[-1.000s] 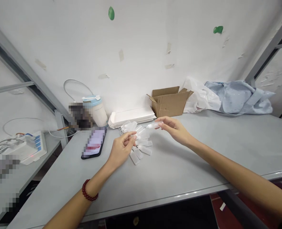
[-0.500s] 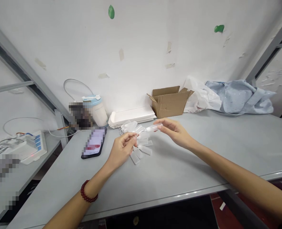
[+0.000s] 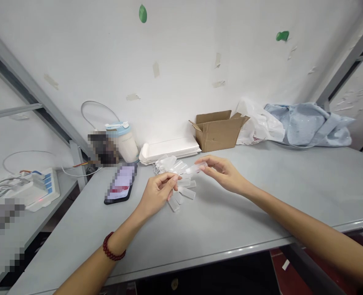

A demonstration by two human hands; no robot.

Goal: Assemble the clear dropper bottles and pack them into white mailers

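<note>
My right hand [image 3: 220, 172] pinches the far end of a small frosted plastic piece [image 3: 195, 168], its narrow end pointing at my other hand. Thumb and forefinger of my left hand [image 3: 159, 190] are pressed together just left of that narrow end; what lies between them is too small to make out. Around the left fingertips, several similar frosted plastic pieces [image 3: 187, 193] fan out on the grey table. Behind them, more of these pieces [image 3: 166, 162] lie in a loose heap, partly overlapping. The left fingers hide the inner ends of some.
White flat packets [image 3: 171, 150] are stacked behind the heap. An open cardboard box [image 3: 220, 135], a white plastic bag [image 3: 259, 125] and a light-blue cloth bundle [image 3: 307, 125] line the wall. At left are a phone [image 3: 120, 184], a lidded cup [image 3: 126, 143] and a power strip [image 3: 43, 188].
My right hand has come slightly left and down, bringing the plastic piece's narrow end closer to my left fingertips. My left hand has hardly moved.
</note>
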